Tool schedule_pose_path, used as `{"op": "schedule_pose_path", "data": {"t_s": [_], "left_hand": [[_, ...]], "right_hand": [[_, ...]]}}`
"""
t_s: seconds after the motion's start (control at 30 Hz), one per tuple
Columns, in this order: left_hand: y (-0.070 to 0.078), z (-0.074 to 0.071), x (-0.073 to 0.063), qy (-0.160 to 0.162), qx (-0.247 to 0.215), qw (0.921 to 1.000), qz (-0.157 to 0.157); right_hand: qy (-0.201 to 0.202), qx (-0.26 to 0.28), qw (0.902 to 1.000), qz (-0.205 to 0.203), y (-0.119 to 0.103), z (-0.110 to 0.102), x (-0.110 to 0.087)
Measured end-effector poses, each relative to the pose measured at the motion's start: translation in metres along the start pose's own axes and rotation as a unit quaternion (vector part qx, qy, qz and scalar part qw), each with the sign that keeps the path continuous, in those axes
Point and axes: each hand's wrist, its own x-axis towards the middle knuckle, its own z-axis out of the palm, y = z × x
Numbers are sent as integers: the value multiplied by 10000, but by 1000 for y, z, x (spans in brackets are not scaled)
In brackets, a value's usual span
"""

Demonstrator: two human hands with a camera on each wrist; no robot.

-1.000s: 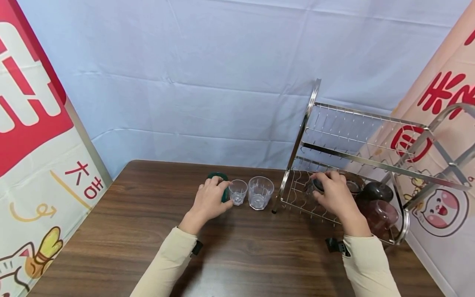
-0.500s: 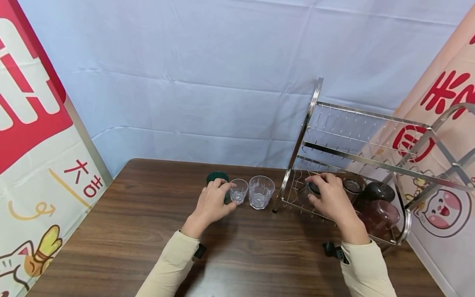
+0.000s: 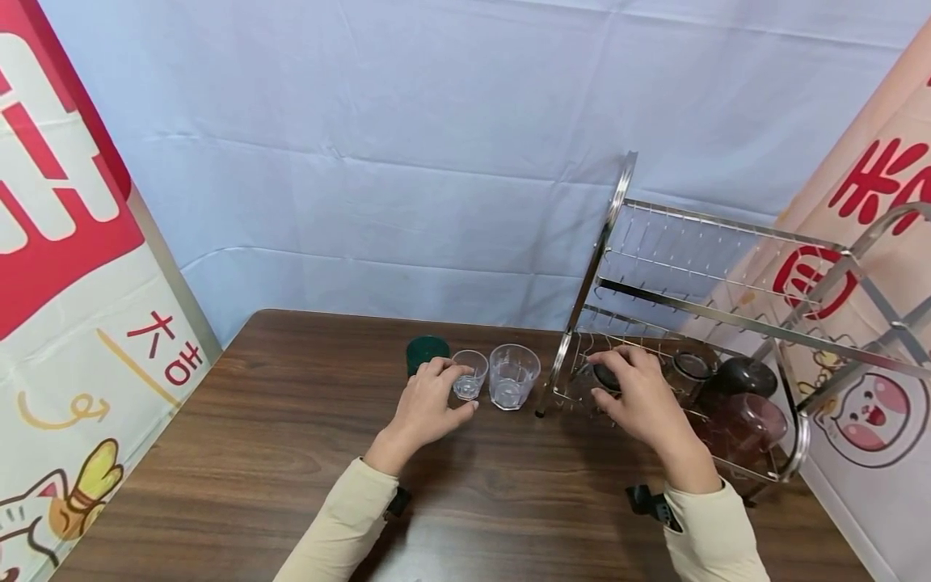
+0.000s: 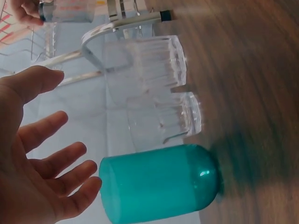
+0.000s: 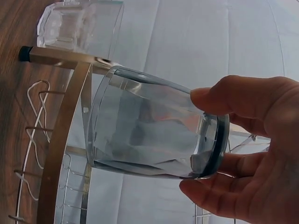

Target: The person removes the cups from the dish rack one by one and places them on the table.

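My right hand (image 3: 636, 396) holds a grey-tinted glass (image 5: 145, 126) by its base, thumb on one side and fingers on the other. That glass is upside down, rim toward the lower tier of a metal dish rack (image 3: 614, 210), at its left end. My left hand (image 3: 429, 408) is spread loosely with nothing in it, thumb apart from the fingers. It overlaps a small clear glass (image 3: 469, 384) in the head view. A green cup (image 4: 159, 186) stands upright just beyond, its rim close to the little fingertip in the left wrist view.
A larger clear glass (image 3: 513, 380) stands between the small one and the rack. Farther right on the lower tier sit a brownish glass (image 3: 687, 380), a dark cup (image 3: 745, 377) and a reddish glass (image 3: 752, 424). A pale cloth hangs behind the table (image 3: 291, 436).
My right hand has moved left along the rack with the grey glass, uncovering more of the brownish glass. My left hand has slid right, from over the green cup toward the small clear glass.
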Motion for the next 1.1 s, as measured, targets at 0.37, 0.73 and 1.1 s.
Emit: {"op": "schedule_pose_path", "data": {"t_s": [0.37, 0.73, 1.1], "left_hand": [[-1, 12, -3, 31, -1164, 9932, -44], [-5, 22, -5, 15, -2315, 9723, -316], [-1, 37, -6, -50, -3406, 9387, -533]], "right_hand": [[-258, 289, 9992, 132, -9, 4, -3], [-109, 556, 9984, 48, -14, 15, -6], [225, 933, 9953, -99, -13, 31, -6]]}}
